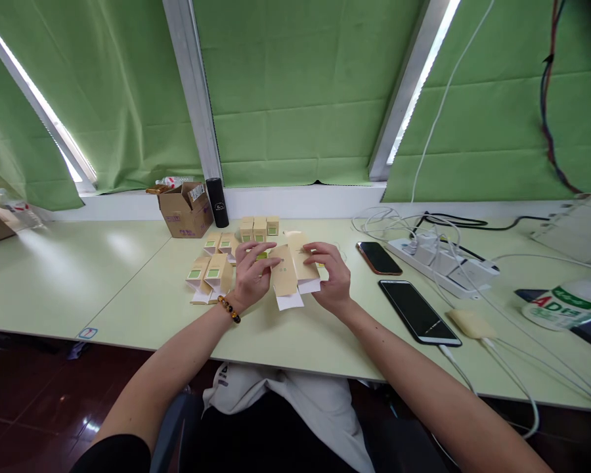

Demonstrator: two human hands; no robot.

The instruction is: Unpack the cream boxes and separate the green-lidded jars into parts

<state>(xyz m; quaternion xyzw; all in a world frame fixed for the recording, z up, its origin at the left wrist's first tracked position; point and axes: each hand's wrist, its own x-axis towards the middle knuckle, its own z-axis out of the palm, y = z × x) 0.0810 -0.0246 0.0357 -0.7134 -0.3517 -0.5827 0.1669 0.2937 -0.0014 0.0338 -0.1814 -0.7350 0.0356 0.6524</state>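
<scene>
So, over at the left of the frame you had an open cardboard box (186, 213) on the desk (142, 289), with a black bottle (217, 202) right beside it. Below those, left of centre, sat a bunch of small cartons (218, 270) with green squares and white flaps showing, and a few more cartons (259, 229) stood further back. Nice to have those parked clear of your elbows, imo.

Your left hand (253, 272) was pinching the left panel of a beige carton piece (301, 268), thumb and fingertips near its edge. That piece was dead centre, held up over the desk, two panels angled apart with white flaps hanging at the bottom. Your right hand (333, 272) had its fingers closed on the right panel; its far-side grip was hidden, so I couldn't tell how firm that was.

Tbh light, level pinches looked like the way to go: even pressure on both sides, working along the creases, no squeezing mid-panel, or thin card like that could've buckled. Watching that the flaps didn't snag made sense too.

Right of that were two phones (420, 312) and a power strip (426, 268), safely apart from your hands.
</scene>
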